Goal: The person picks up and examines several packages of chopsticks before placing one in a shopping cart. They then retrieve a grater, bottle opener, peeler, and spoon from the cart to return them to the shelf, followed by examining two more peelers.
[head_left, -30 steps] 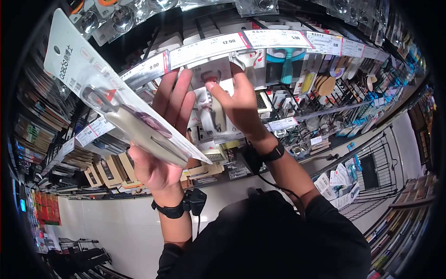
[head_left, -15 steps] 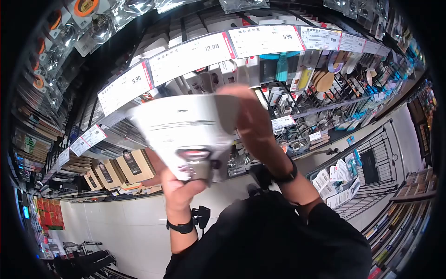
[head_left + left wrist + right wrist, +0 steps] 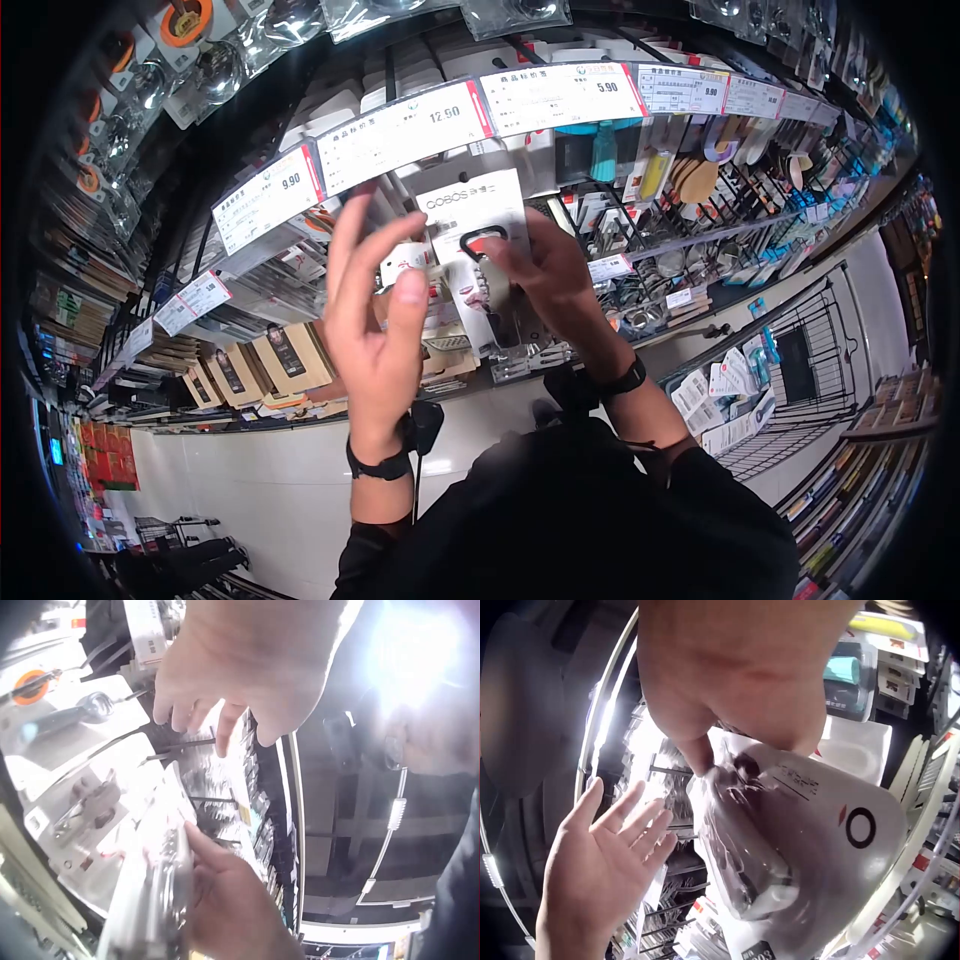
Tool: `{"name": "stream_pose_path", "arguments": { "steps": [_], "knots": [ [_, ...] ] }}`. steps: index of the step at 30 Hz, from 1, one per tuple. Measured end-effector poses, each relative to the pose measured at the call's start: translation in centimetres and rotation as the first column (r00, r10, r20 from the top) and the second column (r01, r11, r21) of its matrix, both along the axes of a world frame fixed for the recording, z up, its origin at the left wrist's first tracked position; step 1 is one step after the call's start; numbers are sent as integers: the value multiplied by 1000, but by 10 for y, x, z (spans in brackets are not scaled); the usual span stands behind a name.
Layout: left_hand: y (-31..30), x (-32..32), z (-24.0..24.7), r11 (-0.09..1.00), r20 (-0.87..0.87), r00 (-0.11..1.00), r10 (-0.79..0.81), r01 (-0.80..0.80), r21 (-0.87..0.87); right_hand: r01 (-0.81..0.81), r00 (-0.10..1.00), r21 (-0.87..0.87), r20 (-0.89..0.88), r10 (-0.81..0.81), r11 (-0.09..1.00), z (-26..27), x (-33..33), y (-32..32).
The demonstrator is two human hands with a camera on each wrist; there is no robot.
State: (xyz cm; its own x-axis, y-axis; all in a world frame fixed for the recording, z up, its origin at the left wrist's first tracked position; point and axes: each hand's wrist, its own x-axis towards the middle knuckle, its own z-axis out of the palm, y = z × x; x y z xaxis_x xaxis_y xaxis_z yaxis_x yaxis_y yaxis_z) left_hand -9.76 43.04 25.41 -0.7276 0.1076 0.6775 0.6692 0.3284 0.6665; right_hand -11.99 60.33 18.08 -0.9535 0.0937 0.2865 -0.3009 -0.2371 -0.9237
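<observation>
My right hand [image 3: 560,275] grips a white carded blister pack [image 3: 475,210] by its side, thumb across the front, just under the shelf's price strip. In the right wrist view that pack [image 3: 817,817] fills the middle, a dark-and-clear tool under its plastic, with the right hand [image 3: 735,675] above it. To its left my left hand [image 3: 375,330] is raised, fingers spread and holding nothing; the right wrist view shows the same left hand [image 3: 600,870] apart from the pack. Hanging packs [image 3: 82,817] lie beyond the left hand [image 3: 240,667] in the left wrist view.
Price labels [image 3: 405,130] run along the shelf edge above the hands. Boxed goods [image 3: 290,355] stand at lower left. A shopping cart [image 3: 790,380] with carded packs [image 3: 725,395] inside is at right. Round-bodied packs [image 3: 215,65] hang overhead; another person's dark legs [image 3: 180,565] show at bottom left.
The left hand has let go of the pack it held and now spreads its fingers. A carded pack is now upright in the right hand, near the hanging goods.
</observation>
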Motion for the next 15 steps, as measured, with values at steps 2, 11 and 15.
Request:
{"name": "stream_pose_path", "arguments": {
  "steps": [2, 11, 15],
  "knots": [
    [-2, -2, 13, 999, -40, 999, 33, -34, -27, -153, 988, 125, 13, 153, 980, 14, -4, 2],
    [-12, -9, 34, 999, -142, 989, -44, 41, -25, 60, 944, 165, -330, -2, 984, 35, -29, -22],
    [-9, -6, 35, 999, -118, 992, -31, 32, 0, -107, 983, -7, -150, 104, 994, 39, -31, -28]
  ]
}}
